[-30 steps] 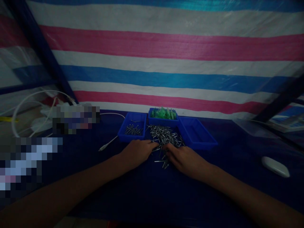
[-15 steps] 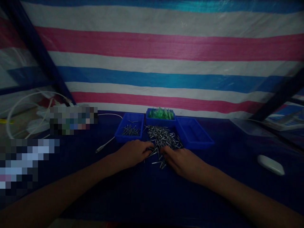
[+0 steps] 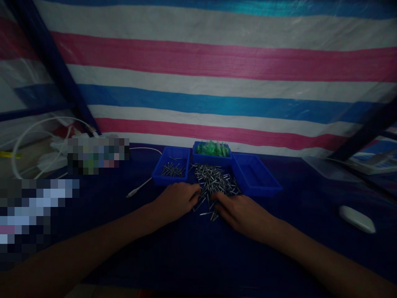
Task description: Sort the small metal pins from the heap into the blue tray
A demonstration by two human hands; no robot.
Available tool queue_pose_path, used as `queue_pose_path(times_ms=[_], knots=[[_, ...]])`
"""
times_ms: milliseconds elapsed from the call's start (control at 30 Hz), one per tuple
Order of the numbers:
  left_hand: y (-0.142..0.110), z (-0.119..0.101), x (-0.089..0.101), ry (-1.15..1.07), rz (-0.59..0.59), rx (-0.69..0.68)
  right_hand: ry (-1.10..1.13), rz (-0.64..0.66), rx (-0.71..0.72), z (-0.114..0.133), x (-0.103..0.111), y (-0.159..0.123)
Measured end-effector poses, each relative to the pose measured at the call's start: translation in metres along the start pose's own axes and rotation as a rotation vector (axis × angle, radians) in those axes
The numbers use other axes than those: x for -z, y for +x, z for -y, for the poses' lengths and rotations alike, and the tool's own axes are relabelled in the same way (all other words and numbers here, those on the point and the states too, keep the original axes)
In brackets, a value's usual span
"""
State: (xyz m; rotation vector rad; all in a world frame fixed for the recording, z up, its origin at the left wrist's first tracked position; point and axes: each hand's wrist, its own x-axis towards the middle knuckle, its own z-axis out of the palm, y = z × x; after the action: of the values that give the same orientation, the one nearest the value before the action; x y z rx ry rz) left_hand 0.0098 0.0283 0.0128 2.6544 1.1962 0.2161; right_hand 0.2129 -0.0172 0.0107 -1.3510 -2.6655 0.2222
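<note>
A loose pile of small metal pins [image 3: 216, 180] lies on the dark blue table cover in front of three blue trays. My left hand [image 3: 177, 200] rests at the pile's near left edge with its fingers curled in. My right hand [image 3: 242, 211] sits at the near right edge, fingers pressed together and pointing left into the pins. What either hand grips is hidden in the dim light. The left tray [image 3: 170, 181] holds a few pins. The middle back tray [image 3: 211, 159] holds green pieces [image 3: 212, 148]. The right tray [image 3: 259, 177] looks bare.
A white mouse [image 3: 356, 219] lies at the right. A white cable end [image 3: 139, 189] lies left of the trays, with looped white cables [image 3: 37, 132] further left. A striped tarp [image 3: 217, 62] closes off the back. Dark frame bars slant at both sides.
Both hands stay at the near edge of the pin pile, their fingers shifting slightly among the pins. The camera has drifted a little.
</note>
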Motion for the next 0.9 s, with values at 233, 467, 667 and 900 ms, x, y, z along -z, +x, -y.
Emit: queue_pose_path(times_ms=[233, 467, 667, 900], knots=[[-0.0002, 0.0017, -0.0022, 0.081, -0.006, -0.003, 0.023, 0.016, -0.008, 0.0001, -0.0004, 0.0001], [0.0008, 0.0001, -0.0081, 0.104, -0.056, -0.044, 0.037, 0.009, -0.003, -0.0001, -0.0012, 0.0000], [-0.0008, -0.0045, -0.0052, 0.016, -0.144, -0.099, 0.054, 0.006, 0.007, 0.0005, 0.0007, -0.0007], [-0.0029, -0.0050, -0.0038, -0.123, -0.253, -0.163, 0.022, 0.012, -0.010, 0.0009, 0.0011, -0.0006]])
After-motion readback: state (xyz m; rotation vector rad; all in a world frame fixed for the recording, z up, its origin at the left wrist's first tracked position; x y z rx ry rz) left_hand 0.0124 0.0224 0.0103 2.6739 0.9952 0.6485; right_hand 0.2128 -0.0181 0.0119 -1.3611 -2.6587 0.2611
